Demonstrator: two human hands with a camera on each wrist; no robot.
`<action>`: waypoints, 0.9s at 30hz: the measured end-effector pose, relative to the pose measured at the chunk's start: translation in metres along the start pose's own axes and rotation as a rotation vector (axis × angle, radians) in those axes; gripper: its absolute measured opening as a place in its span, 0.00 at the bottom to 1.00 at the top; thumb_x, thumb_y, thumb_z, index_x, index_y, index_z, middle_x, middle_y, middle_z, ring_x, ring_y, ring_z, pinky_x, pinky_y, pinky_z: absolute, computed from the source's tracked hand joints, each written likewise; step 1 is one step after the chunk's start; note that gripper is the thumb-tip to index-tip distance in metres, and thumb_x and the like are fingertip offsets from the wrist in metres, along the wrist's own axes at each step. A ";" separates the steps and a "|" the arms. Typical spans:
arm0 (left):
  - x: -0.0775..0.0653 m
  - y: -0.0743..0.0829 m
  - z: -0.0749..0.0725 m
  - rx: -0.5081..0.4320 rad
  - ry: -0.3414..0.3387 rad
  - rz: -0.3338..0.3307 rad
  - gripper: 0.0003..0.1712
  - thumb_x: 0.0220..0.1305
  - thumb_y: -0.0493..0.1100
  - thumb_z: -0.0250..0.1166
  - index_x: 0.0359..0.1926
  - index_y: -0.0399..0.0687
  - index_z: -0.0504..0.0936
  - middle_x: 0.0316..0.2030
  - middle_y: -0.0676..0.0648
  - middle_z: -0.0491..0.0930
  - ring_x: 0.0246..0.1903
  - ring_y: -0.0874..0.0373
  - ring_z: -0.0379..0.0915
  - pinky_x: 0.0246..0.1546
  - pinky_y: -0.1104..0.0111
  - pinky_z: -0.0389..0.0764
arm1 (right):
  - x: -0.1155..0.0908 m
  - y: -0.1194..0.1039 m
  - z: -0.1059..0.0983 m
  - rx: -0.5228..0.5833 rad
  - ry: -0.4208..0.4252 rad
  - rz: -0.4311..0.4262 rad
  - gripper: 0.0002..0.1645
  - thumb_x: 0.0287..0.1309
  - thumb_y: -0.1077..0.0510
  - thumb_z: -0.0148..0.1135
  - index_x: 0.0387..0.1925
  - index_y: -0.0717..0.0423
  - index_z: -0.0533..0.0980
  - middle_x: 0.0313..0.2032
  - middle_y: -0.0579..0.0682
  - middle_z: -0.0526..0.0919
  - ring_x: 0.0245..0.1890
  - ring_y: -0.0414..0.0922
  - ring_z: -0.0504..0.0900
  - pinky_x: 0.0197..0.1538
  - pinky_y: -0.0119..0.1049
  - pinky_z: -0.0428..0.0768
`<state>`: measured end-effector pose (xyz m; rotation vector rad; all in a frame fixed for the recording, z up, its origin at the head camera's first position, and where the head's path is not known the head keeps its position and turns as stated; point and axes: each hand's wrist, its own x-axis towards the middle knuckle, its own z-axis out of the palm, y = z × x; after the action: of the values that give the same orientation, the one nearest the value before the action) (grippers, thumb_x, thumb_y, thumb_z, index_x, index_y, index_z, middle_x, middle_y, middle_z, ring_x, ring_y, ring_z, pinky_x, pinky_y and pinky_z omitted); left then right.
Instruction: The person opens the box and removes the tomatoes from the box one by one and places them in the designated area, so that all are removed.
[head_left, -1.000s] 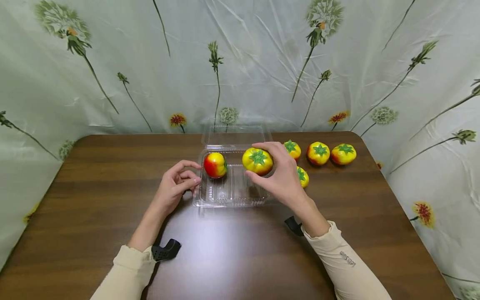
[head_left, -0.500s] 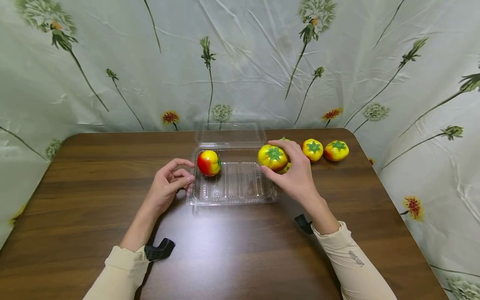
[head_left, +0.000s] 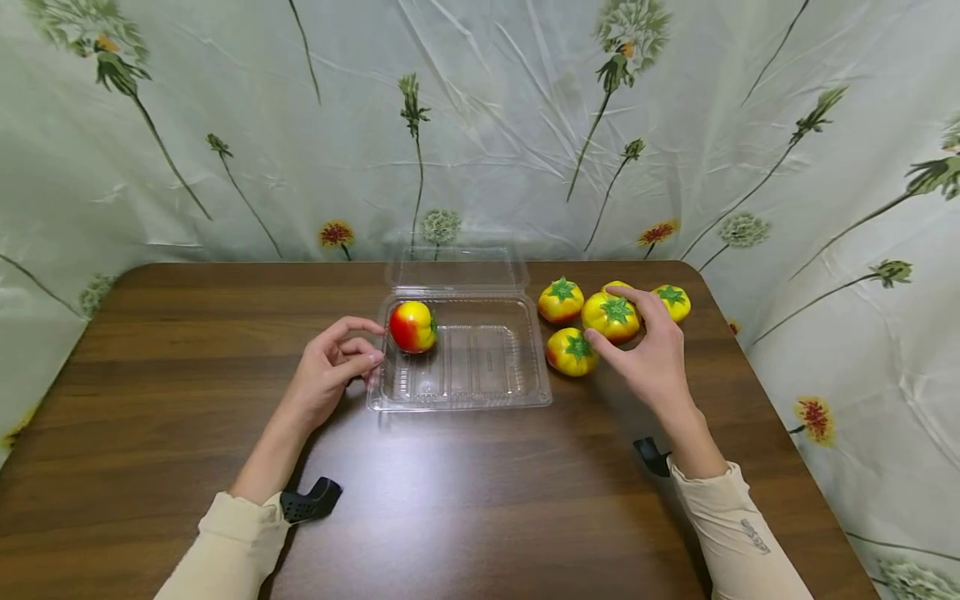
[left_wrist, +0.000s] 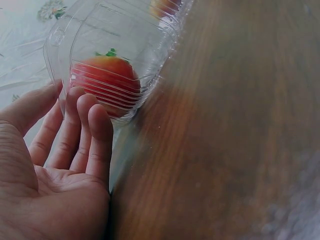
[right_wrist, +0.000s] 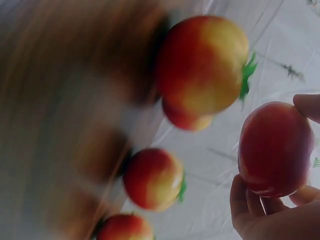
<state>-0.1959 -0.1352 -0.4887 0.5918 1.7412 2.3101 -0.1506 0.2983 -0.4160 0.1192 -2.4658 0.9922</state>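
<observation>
In the head view my right hand (head_left: 652, 350) grips a yellow-red tomato (head_left: 611, 317) with a green star-shaped top, above the table and right of the container. The right wrist view shows that tomato (right_wrist: 276, 149) between thumb and fingers. My left hand (head_left: 330, 367) pinches the left rim of a clear plastic clamshell container (head_left: 487, 404); the left wrist view shows the thumb at the rim (left_wrist: 54, 65) and the fingers against the wall. Inside, at the back left, one tomato (head_left: 412, 327) lies on its side, stem end facing right.
Right of the container stand a tomato (head_left: 561, 302) at the back and another (head_left: 572, 353) in front. Behind my right hand one tomato (head_left: 617, 286) is partly hidden, with another (head_left: 672, 303) beyond. The raised lid (head_left: 457, 267) leans back near the flowered curtain (head_left: 480, 125).
My right hand has carried its tomato from over the container to the right, among the other tomatoes. The left hand stays at the rim. The head view has shifted slightly.
</observation>
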 end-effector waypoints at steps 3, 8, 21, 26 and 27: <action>-0.001 0.001 -0.001 0.008 0.004 0.001 0.18 0.69 0.21 0.61 0.57 0.36 0.77 0.30 0.47 0.86 0.21 0.58 0.79 0.27 0.71 0.85 | -0.003 0.009 -0.005 -0.026 -0.006 0.034 0.35 0.54 0.57 0.80 0.64 0.51 0.79 0.57 0.55 0.81 0.54 0.51 0.78 0.57 0.36 0.74; 0.000 0.000 -0.002 0.011 0.000 0.001 0.18 0.69 0.21 0.61 0.56 0.37 0.76 0.31 0.47 0.86 0.21 0.58 0.79 0.27 0.71 0.85 | -0.006 0.019 -0.014 -0.055 -0.026 0.067 0.35 0.54 0.57 0.80 0.63 0.54 0.78 0.60 0.57 0.81 0.60 0.55 0.78 0.63 0.55 0.75; 0.000 -0.002 -0.002 -0.004 -0.001 0.003 0.18 0.69 0.21 0.61 0.57 0.35 0.76 0.30 0.48 0.86 0.21 0.58 0.80 0.27 0.71 0.85 | -0.007 0.030 -0.020 -0.128 -0.208 0.095 0.34 0.52 0.61 0.75 0.61 0.60 0.75 0.59 0.61 0.79 0.58 0.60 0.77 0.60 0.58 0.74; 0.001 -0.001 -0.002 -0.006 -0.007 0.009 0.17 0.69 0.21 0.61 0.57 0.34 0.75 0.31 0.47 0.86 0.22 0.58 0.80 0.27 0.71 0.85 | -0.008 0.035 -0.019 -0.154 -0.269 0.111 0.34 0.52 0.61 0.75 0.61 0.61 0.75 0.59 0.63 0.78 0.58 0.61 0.76 0.61 0.60 0.73; 0.001 -0.001 -0.002 -0.006 -0.008 0.009 0.17 0.70 0.21 0.60 0.57 0.34 0.76 0.31 0.47 0.86 0.22 0.58 0.80 0.27 0.71 0.85 | -0.009 0.036 -0.019 -0.158 -0.280 0.114 0.34 0.52 0.61 0.75 0.61 0.61 0.75 0.59 0.63 0.78 0.57 0.60 0.76 0.61 0.60 0.73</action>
<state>-0.1982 -0.1363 -0.4902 0.6082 1.7313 2.3153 -0.1442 0.3369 -0.4309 0.0697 -2.8252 0.8715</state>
